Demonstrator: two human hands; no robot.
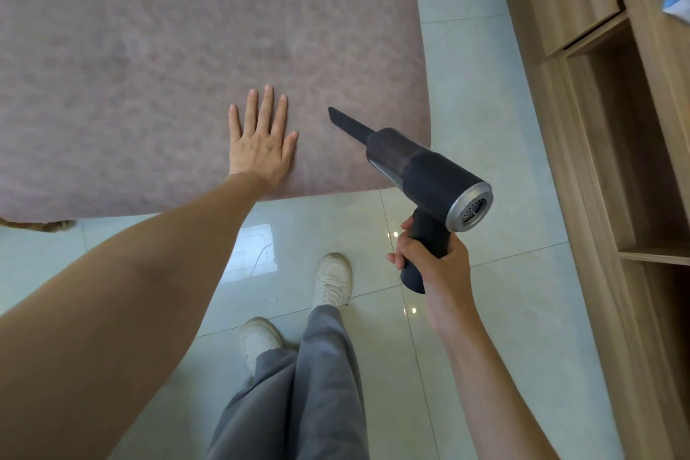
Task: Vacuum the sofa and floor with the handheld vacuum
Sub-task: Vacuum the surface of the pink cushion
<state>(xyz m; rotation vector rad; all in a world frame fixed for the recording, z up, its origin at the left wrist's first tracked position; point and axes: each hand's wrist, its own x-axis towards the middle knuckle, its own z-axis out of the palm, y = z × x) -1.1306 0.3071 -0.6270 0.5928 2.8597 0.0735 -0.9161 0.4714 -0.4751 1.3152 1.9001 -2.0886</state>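
A broad mauve sofa seat [168, 48] fills the upper left. My left hand [261, 140] lies flat on it near its front edge, fingers spread, holding nothing. My right hand [435, 261] grips the handle of a dark grey handheld vacuum [422, 168] with a silver rear vent. Its thin black nozzle points up-left, and the tip sits on or just above the sofa fabric, a short way right of my left hand. Glossy pale floor tiles [485, 310] lie below and to the right of the sofa.
A wooden shelf unit [605, 131] runs along the right side, leaving a tiled aisle between it and the sofa. My legs in grey trousers and white shoes [332, 278] stand on the tiles just in front of the sofa edge.
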